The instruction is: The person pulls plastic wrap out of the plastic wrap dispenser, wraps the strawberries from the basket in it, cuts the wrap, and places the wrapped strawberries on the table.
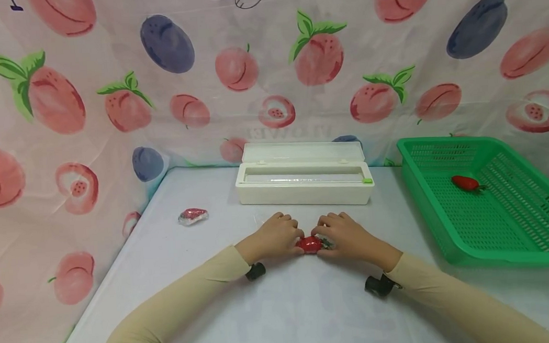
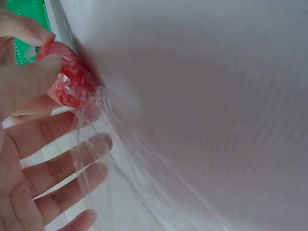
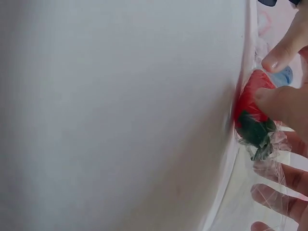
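Observation:
A red strawberry (image 1: 310, 244) with green leaves lies on the white table between both hands, clear plastic wrap around it. My left hand (image 1: 277, 238) pinches its tip end, the thumb on the red side. From the leafy end my right hand (image 1: 347, 239) holds it, thumb pressed on the red flesh in the right wrist view. Loose clear film (image 2: 144, 178) trails from the strawberry and lies across the left fingers in the left wrist view. More film (image 3: 269, 166) bunches near the leaves, over the spread right fingers.
Behind the hands stands a white wrap dispenser (image 1: 304, 195), its lid raised. Another wrapped strawberry (image 1: 193, 215) lies at the left. On the right, a green basket (image 1: 454, 249) holds one unwrapped strawberry (image 1: 465, 183). A fruit-print curtain (image 1: 271, 40) hangs behind the table.

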Available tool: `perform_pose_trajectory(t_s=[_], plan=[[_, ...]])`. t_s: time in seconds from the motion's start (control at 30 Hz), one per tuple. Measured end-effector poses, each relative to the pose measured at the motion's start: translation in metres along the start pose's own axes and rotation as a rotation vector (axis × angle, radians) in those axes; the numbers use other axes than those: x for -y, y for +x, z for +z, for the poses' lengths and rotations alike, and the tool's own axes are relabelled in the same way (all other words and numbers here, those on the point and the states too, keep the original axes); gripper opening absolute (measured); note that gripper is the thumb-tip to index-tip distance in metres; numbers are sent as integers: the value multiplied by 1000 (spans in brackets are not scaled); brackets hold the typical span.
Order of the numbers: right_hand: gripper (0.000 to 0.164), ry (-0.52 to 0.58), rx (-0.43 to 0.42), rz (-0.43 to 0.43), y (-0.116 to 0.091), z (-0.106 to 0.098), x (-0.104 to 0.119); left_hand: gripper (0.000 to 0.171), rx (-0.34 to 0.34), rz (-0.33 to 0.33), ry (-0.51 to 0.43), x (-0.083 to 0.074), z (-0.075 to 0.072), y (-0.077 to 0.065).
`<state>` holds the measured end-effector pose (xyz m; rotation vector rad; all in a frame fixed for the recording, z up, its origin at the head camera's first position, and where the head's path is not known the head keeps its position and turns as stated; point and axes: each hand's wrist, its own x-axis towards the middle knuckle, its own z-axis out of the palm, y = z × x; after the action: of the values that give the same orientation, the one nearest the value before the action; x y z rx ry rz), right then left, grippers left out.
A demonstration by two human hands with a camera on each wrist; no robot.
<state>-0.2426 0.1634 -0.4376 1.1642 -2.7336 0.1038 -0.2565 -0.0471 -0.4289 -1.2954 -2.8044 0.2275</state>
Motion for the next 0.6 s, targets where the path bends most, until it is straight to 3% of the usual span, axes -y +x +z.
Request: perform_pose_trajectory(t_s=[0.27, 0.6], plan=[[35, -22, -12, -9, 3, 1, -1, 38, -283, 137, 176, -3, 0, -2], [31, 81, 66, 42, 9, 5, -10, 32, -361, 149, 229, -6, 3, 3]])
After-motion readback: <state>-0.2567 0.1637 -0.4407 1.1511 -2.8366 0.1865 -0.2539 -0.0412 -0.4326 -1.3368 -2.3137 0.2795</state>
